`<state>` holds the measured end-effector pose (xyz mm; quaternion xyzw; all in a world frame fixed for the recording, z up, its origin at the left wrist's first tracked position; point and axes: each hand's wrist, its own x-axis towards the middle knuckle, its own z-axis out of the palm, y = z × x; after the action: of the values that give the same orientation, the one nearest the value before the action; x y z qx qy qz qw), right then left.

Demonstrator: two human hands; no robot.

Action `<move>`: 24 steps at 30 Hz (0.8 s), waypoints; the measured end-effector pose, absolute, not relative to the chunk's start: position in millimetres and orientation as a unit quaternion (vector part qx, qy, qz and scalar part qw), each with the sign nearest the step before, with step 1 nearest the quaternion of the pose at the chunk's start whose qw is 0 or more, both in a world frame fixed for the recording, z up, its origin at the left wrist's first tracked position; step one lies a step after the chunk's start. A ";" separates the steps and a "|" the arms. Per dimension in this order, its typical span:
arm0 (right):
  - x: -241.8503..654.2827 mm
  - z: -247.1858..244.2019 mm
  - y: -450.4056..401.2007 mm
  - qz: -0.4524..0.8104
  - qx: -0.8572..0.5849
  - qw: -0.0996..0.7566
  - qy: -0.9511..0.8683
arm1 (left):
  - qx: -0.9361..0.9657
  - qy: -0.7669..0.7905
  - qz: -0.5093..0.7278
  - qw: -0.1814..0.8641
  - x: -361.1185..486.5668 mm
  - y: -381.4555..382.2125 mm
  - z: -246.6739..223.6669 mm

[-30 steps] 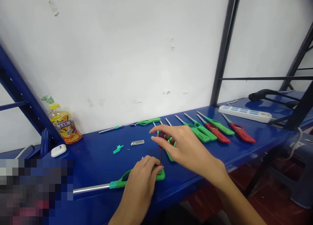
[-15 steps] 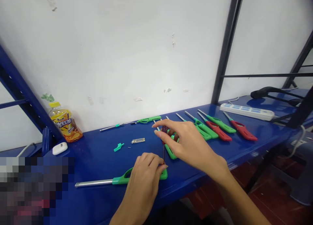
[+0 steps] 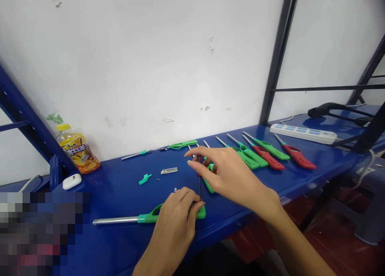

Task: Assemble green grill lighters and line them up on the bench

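Observation:
A green long-nosed lighter (image 3: 147, 218) lies on the blue tabletop, its metal tube pointing left. My left hand (image 3: 178, 216) is closed over its handle, with thumb and fingertips pinched at the handle's right end. My right hand (image 3: 225, 166) holds a screwdriver (image 3: 200, 180) upright by its dark red handle, between thumb and fingers. The screwdriver's thin shaft reaches down to the left fingertips; its very tip is hidden there. Behind the left hand lie a teal plastic piece (image 3: 145, 179), a small metal-framed clear part (image 3: 169, 171) and a tiny white piece (image 3: 175, 190).
Several green and red lighters (image 3: 299, 156) lie in a row to the right. An opened green lighter half (image 3: 183, 144) rests by the wall. A white power strip (image 3: 303, 133) is at the right. At the left stand a drink bottle (image 3: 78, 152) and a white case (image 3: 72, 181).
The view has shifted slightly. Both hands keep their places at the lighter, and the screwdriver remains upright. A tiny white piece now shows behind my left hand.

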<state>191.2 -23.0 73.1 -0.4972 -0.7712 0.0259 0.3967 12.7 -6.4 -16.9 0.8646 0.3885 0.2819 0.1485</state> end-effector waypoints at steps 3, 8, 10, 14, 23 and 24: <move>191.2 72.2 -22.4 0.030 -0.499 0.391 -0.773 | 0.867 0.378 0.281 0.164 11.7 -6.3 -18.1; 191.6 71.1 -22.6 0.031 -0.490 0.389 -0.780 | 0.866 0.367 0.288 0.177 11.8 -5.2 -19.0; 192.1 71.3 -23.4 0.029 -0.488 0.387 -0.782 | 0.867 0.369 0.286 0.176 12.2 -4.6 -18.7; 193.7 71.6 -24.8 0.024 -0.491 0.380 -0.783 | 0.868 0.374 0.279 0.171 12.5 -4.9 -17.9; 196.2 69.9 -21.5 0.020 -0.499 0.367 -0.785 | 0.868 0.395 0.251 0.167 12.0 -9.2 -13.1; 196.1 69.8 -21.4 0.022 -0.502 0.364 -0.784 | 0.868 0.395 0.249 0.170 11.9 -9.6 -12.4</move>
<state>196.1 -21.4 69.8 -0.5023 -0.7842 0.0218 0.3636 11.9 -9.6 -12.4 0.8679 0.3947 0.2494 0.1697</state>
